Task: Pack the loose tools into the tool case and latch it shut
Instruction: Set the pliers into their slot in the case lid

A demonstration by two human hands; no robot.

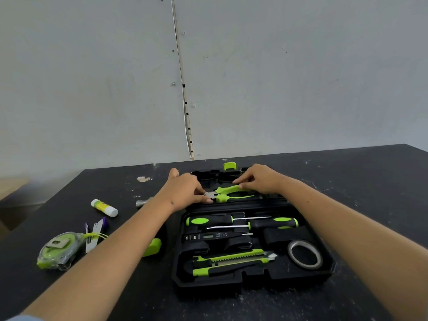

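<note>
A black tool case (324,272) lies open on the dark table. Its near half holds two green-and-black screwdrivers (208,220), a voltage tester (209,236), a utility knife (229,261) and a roll of tape (305,254). Over the far half (208,176), both hands hold green-handled pliers (228,193). My left hand (185,189) pinches the metal jaws. My right hand (259,179) presses on the upper handle. A green latch (229,166) stands at the case's far edge.
Left of the case lie a wrapped green tape measure (59,250), a glue stick (104,207), a small purple-and-white item (96,230) and a metal tool end (142,202) half hidden by my left arm. A green-black object (154,246) sits under my forearm. A grey wall stands behind the table.
</note>
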